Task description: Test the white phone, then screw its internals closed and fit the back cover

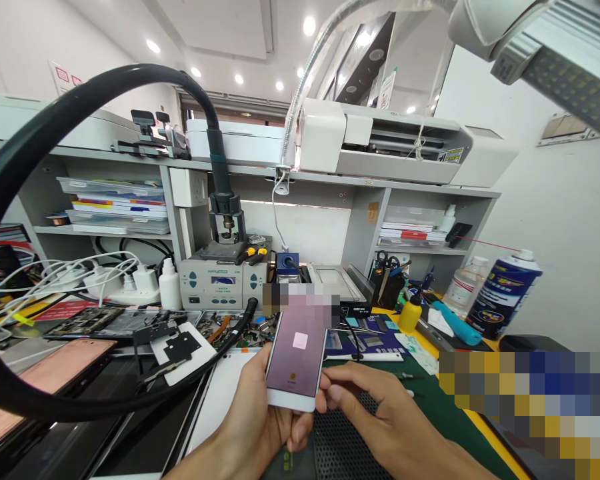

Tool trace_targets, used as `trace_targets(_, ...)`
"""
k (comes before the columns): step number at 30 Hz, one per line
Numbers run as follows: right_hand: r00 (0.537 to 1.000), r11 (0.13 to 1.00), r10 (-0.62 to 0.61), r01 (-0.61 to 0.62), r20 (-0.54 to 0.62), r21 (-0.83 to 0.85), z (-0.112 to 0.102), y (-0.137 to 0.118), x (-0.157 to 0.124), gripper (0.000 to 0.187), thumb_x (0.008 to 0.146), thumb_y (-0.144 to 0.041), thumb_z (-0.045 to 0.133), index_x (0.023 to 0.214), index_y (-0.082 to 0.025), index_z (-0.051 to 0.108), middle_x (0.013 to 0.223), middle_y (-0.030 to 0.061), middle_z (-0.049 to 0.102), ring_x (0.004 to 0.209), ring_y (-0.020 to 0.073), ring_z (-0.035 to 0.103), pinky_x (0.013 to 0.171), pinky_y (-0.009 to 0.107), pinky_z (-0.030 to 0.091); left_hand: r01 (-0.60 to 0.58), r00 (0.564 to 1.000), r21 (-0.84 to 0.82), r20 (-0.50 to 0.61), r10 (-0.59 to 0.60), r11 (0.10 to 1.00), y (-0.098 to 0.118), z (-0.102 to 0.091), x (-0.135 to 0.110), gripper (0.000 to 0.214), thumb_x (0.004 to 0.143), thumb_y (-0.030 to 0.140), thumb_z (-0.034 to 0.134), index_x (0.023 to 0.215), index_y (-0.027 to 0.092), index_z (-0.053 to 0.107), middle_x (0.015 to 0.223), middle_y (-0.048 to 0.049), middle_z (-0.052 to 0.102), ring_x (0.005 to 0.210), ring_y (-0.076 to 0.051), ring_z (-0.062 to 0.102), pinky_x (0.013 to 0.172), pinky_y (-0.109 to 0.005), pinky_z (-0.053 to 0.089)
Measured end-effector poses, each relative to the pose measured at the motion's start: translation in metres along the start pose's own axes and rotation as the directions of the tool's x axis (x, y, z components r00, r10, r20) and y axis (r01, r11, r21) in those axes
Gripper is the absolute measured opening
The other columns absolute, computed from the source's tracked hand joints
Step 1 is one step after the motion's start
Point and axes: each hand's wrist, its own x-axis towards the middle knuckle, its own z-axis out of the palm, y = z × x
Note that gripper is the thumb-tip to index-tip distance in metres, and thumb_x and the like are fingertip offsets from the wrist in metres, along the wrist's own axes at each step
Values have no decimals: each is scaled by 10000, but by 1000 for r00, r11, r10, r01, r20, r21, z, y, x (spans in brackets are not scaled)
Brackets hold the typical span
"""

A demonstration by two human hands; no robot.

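A white-framed smartphone (296, 363) rests tilted in my left hand (265, 407), whose fingers wrap round its left side and underside. Its lit screen is purple, with a pale square in the middle and a small yellow icon low down; the upper end is pixelated. My right hand (370, 407) is closed at the phone's lower right edge. Its fingers are bent, and the fingertips meet that edge, with the thumb close beside them. Below both hands lies a black perforated mat (350, 447) on a green work surface (443, 430).
A thick black hose (80, 83) loops across the left side from a grey soldering station (225, 283). Dark phone screens (125, 407) lie at left, with loose parts behind. A spray can (505, 293) and a yellow bottle (410, 313) stand at right. A lamp (575, 87) hangs overhead.
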Motion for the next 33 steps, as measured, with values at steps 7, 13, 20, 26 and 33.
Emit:
trace_targets(7,1000,1000,2,-2,-2,11,1,1,0,182,1023,-280,487,1051,-273,667,1038,-11,729,970,161,665,888,249,482,-15,1000,14,3,15,1000,0,0,-1,646,946,456,208,848,47,699,656,-126,665,333,-117,465,371,-236,310)
trace_targets(13,1000,1000,6,-6,4,29,2,0,-1,197,1028,-288,476,1058,-264,670,1041,-4,732,967,164,664,894,258,484,-21,1000,17,3,21,1000,0,0,-1,655,940,474,212,844,50,703,659,-128,668,334,-119,466,371,-239,309)
trace_targets(20,1000,999,8,-9,6,43,1,-1,-1,221,1034,-286,467,1082,-271,683,1007,-7,725,943,158,659,881,266,486,-13,1000,16,-4,13,1000,-1,-1,0,661,940,467,210,838,45,708,658,-125,667,332,-115,467,374,-236,302)
trace_targets(26,1000,999,11,-12,5,41,1,0,-1,264,1036,-288,469,1184,-284,688,1008,5,723,955,164,666,890,285,495,-25,999,23,28,25,999,-1,-2,0,675,949,483,211,854,41,713,664,-115,662,337,-111,463,377,-236,309)
trace_targets(33,1000,999,1,-1,2,50,0,2,1,269,1038,-291,471,1203,-303,683,1010,-8,724,952,150,665,885,270,496,-24,999,28,25,23,999,-1,-3,0,683,949,485,206,856,38,714,669,-118,663,337,-114,469,377,-238,315)
